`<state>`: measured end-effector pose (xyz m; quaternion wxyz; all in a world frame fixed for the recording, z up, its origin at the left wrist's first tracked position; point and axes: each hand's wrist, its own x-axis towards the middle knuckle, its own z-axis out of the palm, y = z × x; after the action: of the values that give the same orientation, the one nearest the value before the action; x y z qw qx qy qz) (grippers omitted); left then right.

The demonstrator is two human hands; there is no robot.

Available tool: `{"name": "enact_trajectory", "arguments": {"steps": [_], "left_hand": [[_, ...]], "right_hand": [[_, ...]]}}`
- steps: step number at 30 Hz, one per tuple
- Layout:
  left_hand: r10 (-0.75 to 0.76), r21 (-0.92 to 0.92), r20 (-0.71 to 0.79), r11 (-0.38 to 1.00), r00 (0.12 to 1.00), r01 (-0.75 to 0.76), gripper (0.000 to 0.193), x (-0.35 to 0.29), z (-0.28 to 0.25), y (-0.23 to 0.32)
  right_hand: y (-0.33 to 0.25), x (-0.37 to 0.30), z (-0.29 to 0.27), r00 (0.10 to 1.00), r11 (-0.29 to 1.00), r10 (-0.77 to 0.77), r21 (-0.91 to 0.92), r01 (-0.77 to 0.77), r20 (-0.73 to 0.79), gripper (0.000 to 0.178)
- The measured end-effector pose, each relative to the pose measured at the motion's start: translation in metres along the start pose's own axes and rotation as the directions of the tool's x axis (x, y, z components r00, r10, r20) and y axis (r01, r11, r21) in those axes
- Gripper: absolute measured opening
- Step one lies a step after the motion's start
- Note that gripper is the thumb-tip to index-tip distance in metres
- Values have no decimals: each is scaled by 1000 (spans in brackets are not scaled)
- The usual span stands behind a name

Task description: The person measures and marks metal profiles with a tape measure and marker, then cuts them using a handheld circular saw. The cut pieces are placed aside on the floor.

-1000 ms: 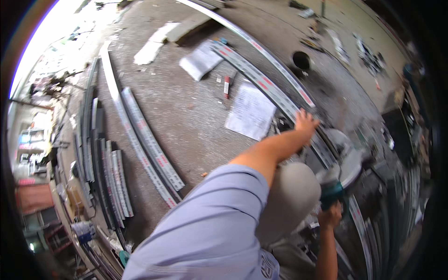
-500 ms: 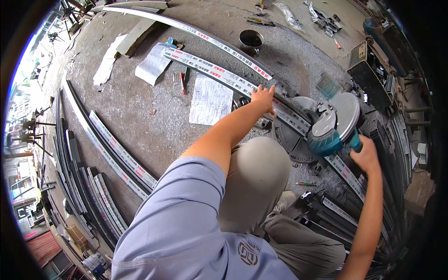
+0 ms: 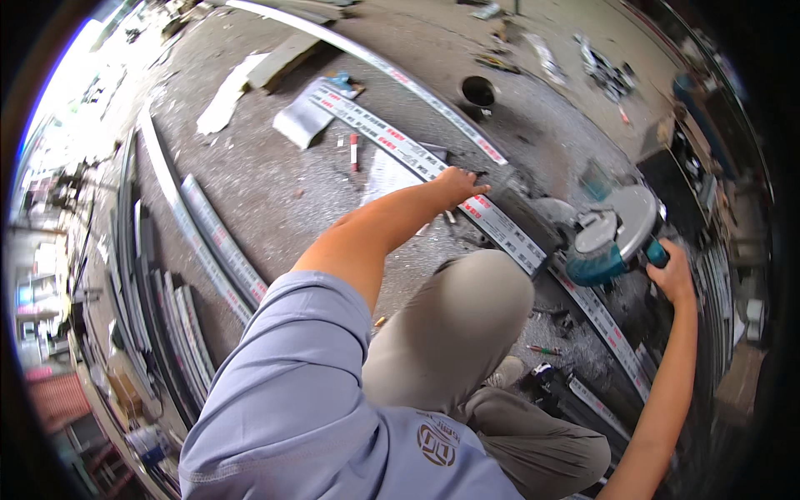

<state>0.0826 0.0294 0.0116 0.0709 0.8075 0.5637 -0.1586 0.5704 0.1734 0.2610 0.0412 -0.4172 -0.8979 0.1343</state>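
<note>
Saw [image 3: 618,223] and labelled strip [image 3: 502,227] on floor [image 3: 271,167].
Left hand [image 3: 460,187] clasps strip, right hand [image 3: 675,272] saw handle [image 3: 657,252]; knee [image 3: 487,292] close beside, cup [image 3: 478,93] beyond; bundles [image 3: 172,325] toward floor's left edge.

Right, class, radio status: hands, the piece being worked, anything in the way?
Left hand on metal profile; right hand gripping saw handle. Profile's near end beside the saw. Paper sheet close by profile, partly hidden by left forearm.

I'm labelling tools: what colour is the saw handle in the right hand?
The saw handle is teal, shown best in the head view.
</note>
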Motion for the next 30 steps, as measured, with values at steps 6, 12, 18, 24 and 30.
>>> {"name": "enact_trajectory", "arguments": {"steps": [6, 12, 18, 24, 30], "left_hand": [[-164, -23, -114, 986, 980, 162, 82, -126, 21, -45], [-304, 3, -15, 953, 953, 304, 71, -284, 83, -76], [-313, 35, 158, 950, 937, 311, 68, -433, 151, -65], [-299, 54, 188, 954, 936, 294, 62, -521, 204, -46], [-363, 173, 265, 929, 893, 327, 64, -553, 246, -17]], "right_hand": [[6, -2, 20, 988, 970, 99, -211, -122, -117, 46], [4, -49, 9, 959, 945, -122, -327, 33, -256, 59], [82, -185, -27, 855, 796, -66, -544, -266, -515, 48], [121, -346, -2, 780, 702, 45, -535, -469, -625, 35], [121, -406, 56, 781, 606, 336, -513, -607, -527, 29]]}}
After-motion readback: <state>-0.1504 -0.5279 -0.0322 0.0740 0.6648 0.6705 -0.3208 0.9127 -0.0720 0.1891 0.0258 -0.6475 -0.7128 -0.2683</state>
